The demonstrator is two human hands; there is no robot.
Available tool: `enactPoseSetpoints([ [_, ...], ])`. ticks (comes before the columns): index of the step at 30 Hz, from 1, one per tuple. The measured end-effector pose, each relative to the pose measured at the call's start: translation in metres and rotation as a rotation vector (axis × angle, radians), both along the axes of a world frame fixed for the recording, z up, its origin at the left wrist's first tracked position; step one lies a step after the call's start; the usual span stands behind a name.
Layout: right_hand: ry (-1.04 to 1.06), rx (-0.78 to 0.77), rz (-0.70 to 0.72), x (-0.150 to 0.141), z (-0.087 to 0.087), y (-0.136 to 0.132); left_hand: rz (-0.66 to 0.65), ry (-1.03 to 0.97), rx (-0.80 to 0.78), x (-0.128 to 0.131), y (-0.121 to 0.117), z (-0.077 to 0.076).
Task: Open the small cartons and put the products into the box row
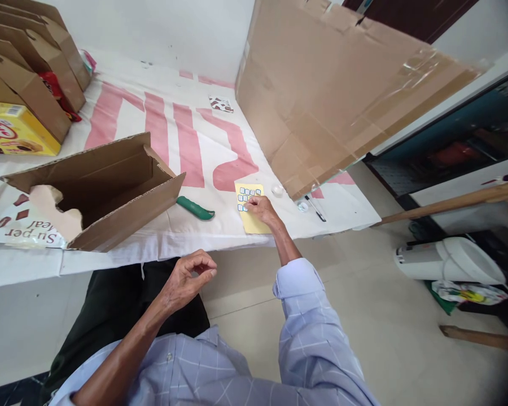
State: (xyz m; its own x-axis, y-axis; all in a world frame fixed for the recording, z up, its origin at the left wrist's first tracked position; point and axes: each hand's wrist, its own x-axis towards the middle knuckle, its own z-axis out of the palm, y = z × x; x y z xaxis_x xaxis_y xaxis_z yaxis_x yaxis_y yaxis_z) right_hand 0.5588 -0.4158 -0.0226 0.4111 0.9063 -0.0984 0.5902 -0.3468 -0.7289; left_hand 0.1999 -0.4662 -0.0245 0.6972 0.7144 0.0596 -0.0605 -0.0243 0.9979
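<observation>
My right hand (260,210) reaches out to a yellow sheet (251,220) of small blue-edged stickers near the table's front edge; its fingertips pinch at a sticker on the sheet's left side. My left hand (191,277) hovers below the table edge over my lap, fingers curled, thumb and forefinger pinched together; whether anything is between them does not show. A green-handled tool (196,208) lies on the table just left of the sheet.
An open cardboard box (110,192) lies on its side at the left. Several folded cartons (29,62) and a yellow packet (12,132) stand at the far left. A large taped cardboard sheet (334,84) leans at the right. A pen (315,207) and white appliance (444,260) lie at the right.
</observation>
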Motion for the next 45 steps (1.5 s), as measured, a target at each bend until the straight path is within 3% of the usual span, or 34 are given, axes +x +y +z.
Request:
enactPoseSetpoints([
  [21,-0.171,0.098,-0.005,-0.005,-0.011,-0.01,0.008,-0.005,-0.027,0.005,-0.004,-0.005],
  [26,-0.346,0.256,0.041,-0.013,-0.016,-0.02,0.01,-0.022,0.011,0.005,-0.01,-0.004],
  [30,-0.448,0.257,0.056,-0.021,-0.024,-0.022,0.019,-0.006,0.012,0.0,-0.011,-0.006],
  [39,-0.423,0.249,0.044,-0.022,-0.031,-0.021,-0.006,0.003,-0.019,0.006,-0.007,-0.006],
  [45,-0.315,0.307,-0.073,-0.025,-0.026,-0.023,-0.004,-0.041,-0.006,-0.006,-0.012,-0.001],
])
